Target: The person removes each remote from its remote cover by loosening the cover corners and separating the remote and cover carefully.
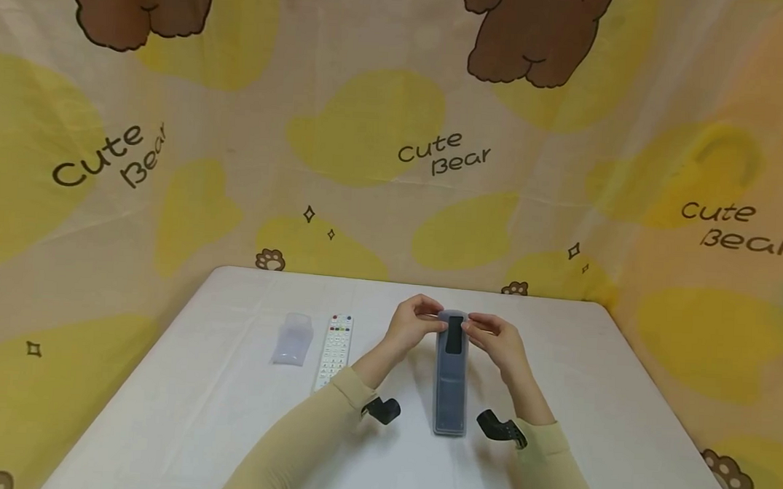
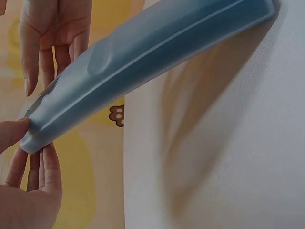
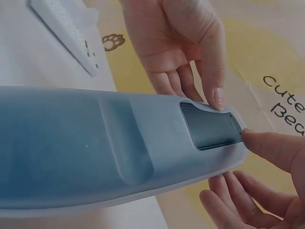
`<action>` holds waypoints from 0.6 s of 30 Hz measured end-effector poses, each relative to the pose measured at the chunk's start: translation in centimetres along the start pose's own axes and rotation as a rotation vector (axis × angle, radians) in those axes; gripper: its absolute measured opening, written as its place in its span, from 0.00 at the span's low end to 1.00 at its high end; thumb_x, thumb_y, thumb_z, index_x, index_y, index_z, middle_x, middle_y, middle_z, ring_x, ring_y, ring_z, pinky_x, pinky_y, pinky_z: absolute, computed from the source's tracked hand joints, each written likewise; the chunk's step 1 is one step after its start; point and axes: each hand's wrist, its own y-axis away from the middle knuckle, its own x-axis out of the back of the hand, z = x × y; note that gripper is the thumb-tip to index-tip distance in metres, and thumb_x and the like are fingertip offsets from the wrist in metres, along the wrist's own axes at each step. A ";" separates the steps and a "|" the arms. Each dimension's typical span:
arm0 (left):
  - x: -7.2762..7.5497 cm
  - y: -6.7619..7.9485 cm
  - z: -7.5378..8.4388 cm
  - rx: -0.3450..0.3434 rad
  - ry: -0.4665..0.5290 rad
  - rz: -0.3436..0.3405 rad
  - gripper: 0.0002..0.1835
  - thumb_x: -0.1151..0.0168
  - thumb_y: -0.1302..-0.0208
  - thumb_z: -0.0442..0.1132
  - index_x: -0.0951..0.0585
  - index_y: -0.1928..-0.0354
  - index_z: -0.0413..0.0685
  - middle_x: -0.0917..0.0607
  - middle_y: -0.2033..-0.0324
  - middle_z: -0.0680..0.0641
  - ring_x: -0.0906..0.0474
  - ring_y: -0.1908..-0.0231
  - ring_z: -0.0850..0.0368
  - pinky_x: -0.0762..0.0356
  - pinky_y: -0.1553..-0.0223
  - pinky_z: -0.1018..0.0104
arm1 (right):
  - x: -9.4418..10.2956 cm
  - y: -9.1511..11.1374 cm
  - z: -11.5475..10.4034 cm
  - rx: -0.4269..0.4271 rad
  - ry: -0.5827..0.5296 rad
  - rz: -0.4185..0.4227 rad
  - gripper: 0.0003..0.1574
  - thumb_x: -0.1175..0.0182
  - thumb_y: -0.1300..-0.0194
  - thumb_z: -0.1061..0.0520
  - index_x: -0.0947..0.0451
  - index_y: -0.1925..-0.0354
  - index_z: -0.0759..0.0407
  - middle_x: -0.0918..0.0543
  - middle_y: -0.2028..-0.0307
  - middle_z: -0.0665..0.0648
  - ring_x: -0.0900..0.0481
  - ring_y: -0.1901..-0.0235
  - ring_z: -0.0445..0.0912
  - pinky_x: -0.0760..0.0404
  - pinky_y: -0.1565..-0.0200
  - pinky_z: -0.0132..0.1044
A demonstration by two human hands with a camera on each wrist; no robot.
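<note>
On my head view the biggest thing is the patterned cloth (image 1: 356,144), which reads "Cute Bear" at 10, 12 and 2 o'clock. Before it stands the white bench (image 1: 228,383). A left sleeve (image 1: 298,434) and a right sleeve (image 1: 555,470) come in from 7 and 5 o'clock.

Over the bench I have the long translucent cover (image 1: 450,400), its long axis running 12 to 6. The windowed end points to 12 and is raised; the other end sits lower, toward 6. That raised end lies between the hands: the left hand (image 1: 410,327) pinches it from 9 o'clock, the right hand (image 1: 503,348) from 3, each with thumb on top and fingers beneath. Most of the cover extends past them toward 6.

At 9 o'clock from the cover lies the white remote (image 1: 334,348), top toward 1, lower end behind the left sleeve; its key markings are too small for me to read. Farther toward 9 is a clear pouch (image 1: 293,340). Smallest, a dark panel (image 1: 454,336) fills the cover's window.
</note>
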 end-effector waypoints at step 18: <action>0.3 2.8 3.9 -0.053 -0.004 -0.065 0.17 0.32 0.49 0.25 0.22 0.55 0.32 0.18 0.57 0.35 0.18 0.58 0.46 0.17 0.57 0.63 | 0.5 0.1 -0.7 0.116 0.094 0.064 0.23 0.34 0.40 0.53 0.20 0.49 0.63 0.16 0.54 0.65 0.15 0.61 0.44 0.17 0.56 0.35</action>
